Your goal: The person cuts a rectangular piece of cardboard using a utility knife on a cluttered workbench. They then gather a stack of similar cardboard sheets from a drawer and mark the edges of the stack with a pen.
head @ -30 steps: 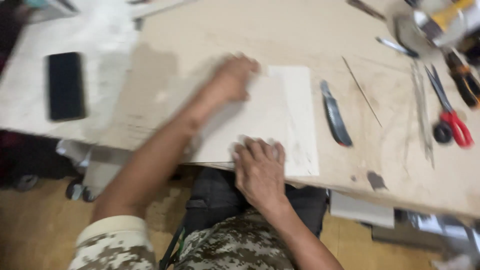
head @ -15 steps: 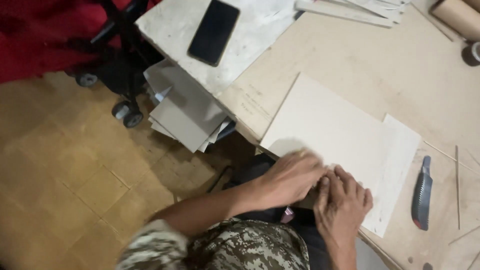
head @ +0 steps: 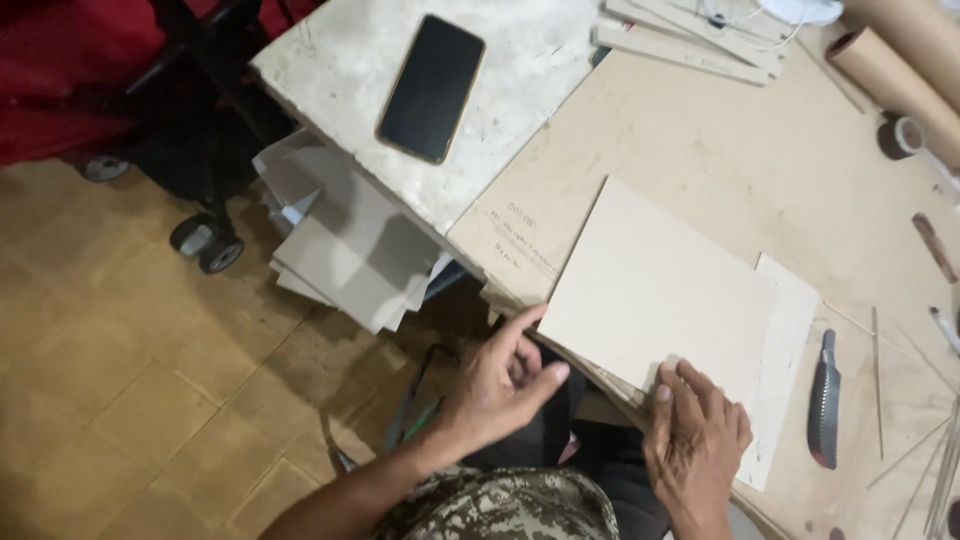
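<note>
Both hands at tabletop (head: 700, 130) near edge: left hand (head: 500, 385) loosely curled, touching board (head: 655, 285) corner; right hand (head: 695, 440) flat on board. Board not yet lifted.

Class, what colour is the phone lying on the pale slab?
Black phone, shown best in the head view.

Your right hand (head: 695, 440) covers the near edge of the top board (head: 655, 290), and that board hides most of the sheet beneath (head: 790, 360). The cardboard tube (head: 900, 60) at far right runs off the frame. Your forearms are cut off at the bottom edge.
</note>
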